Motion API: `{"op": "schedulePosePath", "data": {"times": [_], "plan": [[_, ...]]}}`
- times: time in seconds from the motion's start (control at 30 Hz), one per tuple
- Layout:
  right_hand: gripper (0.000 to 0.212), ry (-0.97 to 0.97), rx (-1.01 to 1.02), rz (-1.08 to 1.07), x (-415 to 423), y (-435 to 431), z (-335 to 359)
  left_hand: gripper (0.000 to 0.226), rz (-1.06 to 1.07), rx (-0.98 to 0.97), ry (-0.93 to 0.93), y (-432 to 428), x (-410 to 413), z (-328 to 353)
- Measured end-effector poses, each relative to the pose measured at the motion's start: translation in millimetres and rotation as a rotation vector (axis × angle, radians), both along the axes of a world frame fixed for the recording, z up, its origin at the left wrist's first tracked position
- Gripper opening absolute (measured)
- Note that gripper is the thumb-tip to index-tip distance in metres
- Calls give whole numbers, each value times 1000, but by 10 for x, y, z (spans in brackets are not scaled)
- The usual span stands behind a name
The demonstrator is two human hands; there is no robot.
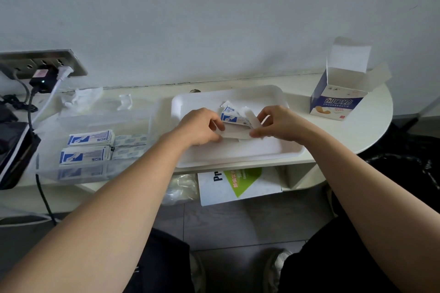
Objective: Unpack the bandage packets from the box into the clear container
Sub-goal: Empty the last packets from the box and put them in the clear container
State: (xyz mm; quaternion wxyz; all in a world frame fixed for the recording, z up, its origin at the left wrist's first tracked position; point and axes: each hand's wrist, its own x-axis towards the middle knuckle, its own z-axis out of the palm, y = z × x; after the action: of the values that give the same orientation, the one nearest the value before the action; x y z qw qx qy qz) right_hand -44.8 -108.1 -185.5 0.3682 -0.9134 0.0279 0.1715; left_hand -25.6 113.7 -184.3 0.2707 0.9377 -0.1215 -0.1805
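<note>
Packets may slip
With curled fingers (pixel 215 127), the left hand (pixel 200 126) pinches bandage packets (pixel 232 116) and the right hand (pixel 281 123) their white paper (pixel 238 134) above the tray (pixel 238 154); a slack grip could drop them short of the clear container (pixel 95 112) at left.

light: dim, cool, diffuse | shadows: soft, faint | white tray (pixel 238 157) brightest | edges: wide-angle bowing, soft corners

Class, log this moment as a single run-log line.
left hand and right hand: holding bandage packets over white tray | box: open, upright | clear container: holds packet stacks
</note>
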Motion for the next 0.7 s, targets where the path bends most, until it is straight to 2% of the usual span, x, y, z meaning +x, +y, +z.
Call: {"op": "schedulePosePath", "data": {"times": [0.13,0.3,0.43,0.7], "plan": [[33,-44,-24,13,16,-23,39,25,-8,-1,16,16,0,5],[15,45,165,-7,9,-59,139,20,-17,-34,40,33,1,23],[19,120,305,-14,9,-65,158,13,-21,-54,36,55,-16,30],[10,81,279,42,-9,-80,136,9,-20,-61,33,80,-20,25]]}}
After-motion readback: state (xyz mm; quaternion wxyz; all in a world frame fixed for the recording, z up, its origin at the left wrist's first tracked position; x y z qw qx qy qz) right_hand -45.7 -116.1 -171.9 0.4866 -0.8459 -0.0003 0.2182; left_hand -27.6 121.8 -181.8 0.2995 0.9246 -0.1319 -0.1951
